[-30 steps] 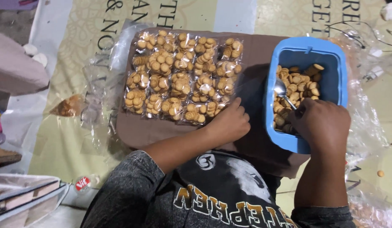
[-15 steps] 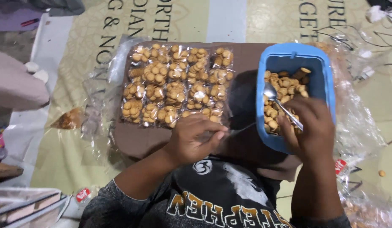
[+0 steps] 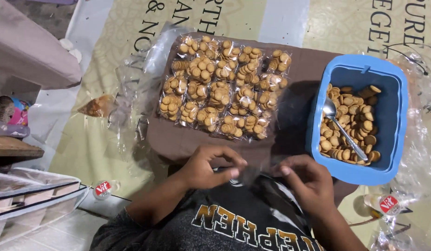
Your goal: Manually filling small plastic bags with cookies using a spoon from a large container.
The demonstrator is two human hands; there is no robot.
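Observation:
My left hand [image 3: 210, 168] and my right hand [image 3: 307, 182] are close together in front of my chest, pinching a small clear plastic bag [image 3: 255, 168] between their fingertips. The bag looks empty, though it is hard to make out. To the right, a blue rectangular tub [image 3: 393, 109] holds small round biscuits [image 3: 352, 125], and a metal spoon [image 3: 342, 128] lies loose on them. Beyond my hands, several filled clear packets of biscuits [image 3: 225, 93] lie in rows on a brown board [image 3: 308, 69].
Loose clear plastic wrap [image 3: 132, 88] lies left of the board and more at the right edge [image 3: 422, 153]. A printed sheet [image 3: 99, 139] covers the floor. Two bottle caps [image 3: 102, 188] [image 3: 388, 204] sit near me. A clear box [image 3: 29, 204] stands at lower left.
My right hand has left the spoon in the tub and come back toward my chest. Both hands now meet on a clear bag. The view has shifted slightly.

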